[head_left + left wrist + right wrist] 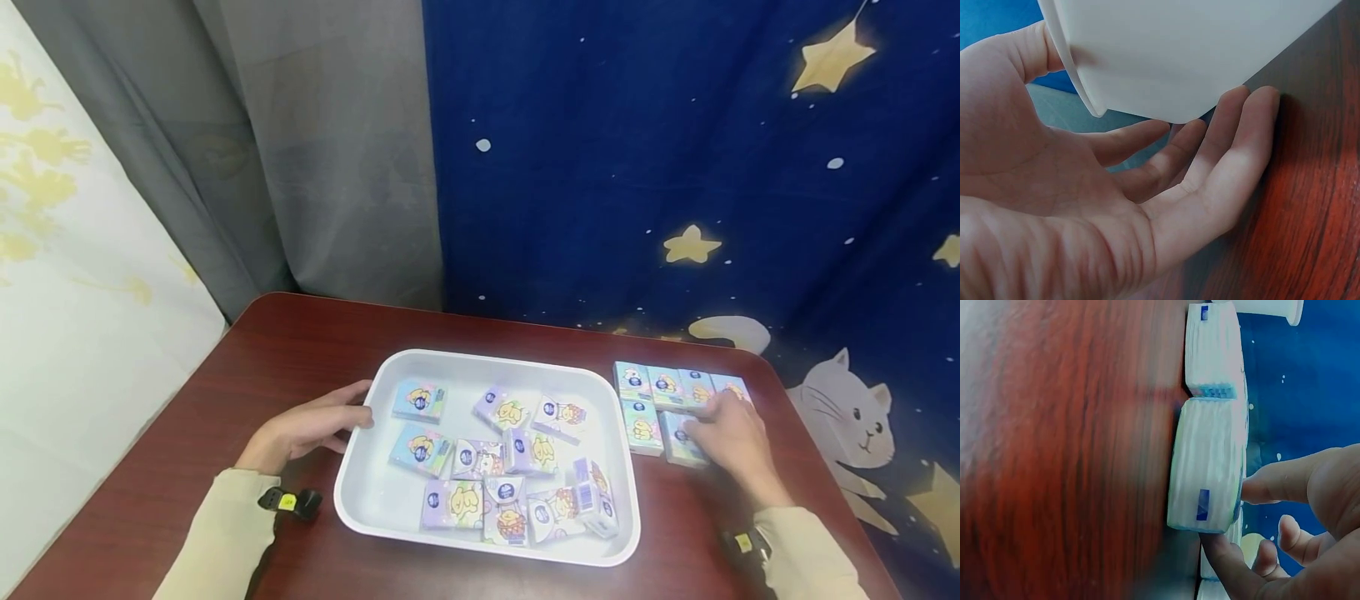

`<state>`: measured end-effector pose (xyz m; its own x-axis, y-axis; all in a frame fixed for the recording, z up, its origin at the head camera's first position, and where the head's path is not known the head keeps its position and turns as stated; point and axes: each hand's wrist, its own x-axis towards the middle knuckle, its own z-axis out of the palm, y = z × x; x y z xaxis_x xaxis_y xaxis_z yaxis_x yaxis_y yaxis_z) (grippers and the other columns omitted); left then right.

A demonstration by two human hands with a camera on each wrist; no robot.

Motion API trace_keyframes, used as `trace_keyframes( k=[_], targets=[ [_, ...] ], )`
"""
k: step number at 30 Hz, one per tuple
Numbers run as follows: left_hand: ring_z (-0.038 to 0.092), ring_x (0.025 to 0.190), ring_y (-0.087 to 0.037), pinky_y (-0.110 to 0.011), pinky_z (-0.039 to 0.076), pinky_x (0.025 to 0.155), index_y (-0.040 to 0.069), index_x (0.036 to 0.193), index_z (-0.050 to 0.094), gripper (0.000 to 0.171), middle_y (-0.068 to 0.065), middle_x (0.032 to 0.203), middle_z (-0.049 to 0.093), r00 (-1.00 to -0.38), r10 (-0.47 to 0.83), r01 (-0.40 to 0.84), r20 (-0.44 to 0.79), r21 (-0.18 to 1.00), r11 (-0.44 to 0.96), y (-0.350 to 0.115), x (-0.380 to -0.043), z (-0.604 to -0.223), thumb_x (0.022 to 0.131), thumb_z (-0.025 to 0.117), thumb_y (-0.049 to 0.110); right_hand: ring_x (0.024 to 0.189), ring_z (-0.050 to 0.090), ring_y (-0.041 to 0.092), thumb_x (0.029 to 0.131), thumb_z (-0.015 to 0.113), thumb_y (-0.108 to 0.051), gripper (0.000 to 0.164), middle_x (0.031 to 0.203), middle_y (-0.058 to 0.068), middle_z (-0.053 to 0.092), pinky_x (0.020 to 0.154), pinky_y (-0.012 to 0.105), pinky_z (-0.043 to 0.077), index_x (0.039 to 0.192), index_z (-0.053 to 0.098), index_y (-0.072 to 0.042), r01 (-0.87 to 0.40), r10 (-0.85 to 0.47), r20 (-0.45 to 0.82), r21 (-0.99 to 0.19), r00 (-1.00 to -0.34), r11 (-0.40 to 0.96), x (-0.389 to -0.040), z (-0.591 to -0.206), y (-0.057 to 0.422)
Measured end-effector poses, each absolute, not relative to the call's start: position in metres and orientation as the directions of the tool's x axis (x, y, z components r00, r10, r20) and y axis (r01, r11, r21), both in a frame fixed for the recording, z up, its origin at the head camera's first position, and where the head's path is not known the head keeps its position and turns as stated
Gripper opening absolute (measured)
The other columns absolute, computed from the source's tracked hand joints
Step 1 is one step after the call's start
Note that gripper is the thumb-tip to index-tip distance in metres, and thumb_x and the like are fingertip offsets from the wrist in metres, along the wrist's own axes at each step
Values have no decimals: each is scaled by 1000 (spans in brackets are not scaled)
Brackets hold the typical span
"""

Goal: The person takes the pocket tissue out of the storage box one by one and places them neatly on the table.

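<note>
My left hand [318, 425] grips the left end of a white plastic tray [480, 560], thumb over the rim and fingers against the outer wall, as the left wrist view shows. Inside the tray lie several purple tissue packs [452, 504] and two blue tissue packs [420, 400]. My right hand [731, 437] is on a blue tissue pack [681, 442] on the table, right of the tray. In the right wrist view, its thumb meets that pack's [1207, 465] printed face and a finger touches its end. Another blue pack [642, 429] lies right beside it.
Behind the held pack, a row of several blue tissue packs [666, 385] lies near the table's back edge. The dark red table [315, 333] backs onto a grey curtain [352, 167] and a blue starry curtain [555, 208].
</note>
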<state>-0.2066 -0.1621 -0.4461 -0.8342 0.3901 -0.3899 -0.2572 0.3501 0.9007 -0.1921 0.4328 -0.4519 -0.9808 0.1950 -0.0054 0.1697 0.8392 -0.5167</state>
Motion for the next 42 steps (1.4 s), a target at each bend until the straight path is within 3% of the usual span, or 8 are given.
trace_keyframes(
  k=[8,14,20,24,34,42],
  targets=[
    [73,106,-34,-58,63,89,5,170,27,84,-19,131,70,-834,397,-250,-383,904,348,-162,-207,-447,95,64,15,89,59,40,92,80,-13,32,93,23,62,69,40,46,102,58,9,145,178,16,-510,-984,848,-197,-453,429],
    [73,105,-34,-58,63,89,4,170,27,84,-19,129,70,-835,394,-250,-384,903,350,-162,-207,-447,95,64,14,89,60,41,95,78,-14,33,92,23,63,70,43,48,105,57,9,158,182,-4,-511,-983,845,-199,-450,426],
    [73,107,-34,-58,63,89,4,169,27,84,-19,129,71,-834,395,-251,-385,903,349,-162,-207,-448,95,64,14,97,59,48,94,79,-11,37,101,30,64,82,58,53,112,56,12,159,194,15,-514,-981,843,-200,-448,421],
    [72,107,-34,-58,63,89,4,169,28,84,-19,129,71,-837,391,-249,-383,903,350,-162,-208,-449,94,65,14,100,57,51,93,79,-10,36,103,32,63,87,65,49,110,56,11,139,199,62,-516,-978,845,-203,-442,414],
    [72,105,-34,-58,63,88,4,168,30,83,-19,128,71,-842,381,-249,-381,902,352,-161,-207,-447,94,65,14,96,65,44,93,82,-10,24,103,26,70,81,55,49,101,63,1,-47,38,150,-525,-988,850,-208,-407,371],
    [72,107,-34,-58,63,90,4,170,27,85,-19,129,70,-841,374,-259,-392,897,359,-160,-206,-446,94,65,15,89,64,33,94,84,-10,20,104,17,72,79,50,53,103,67,-5,-136,-74,136,-542,-988,829,-208,-383,328]
  ],
)
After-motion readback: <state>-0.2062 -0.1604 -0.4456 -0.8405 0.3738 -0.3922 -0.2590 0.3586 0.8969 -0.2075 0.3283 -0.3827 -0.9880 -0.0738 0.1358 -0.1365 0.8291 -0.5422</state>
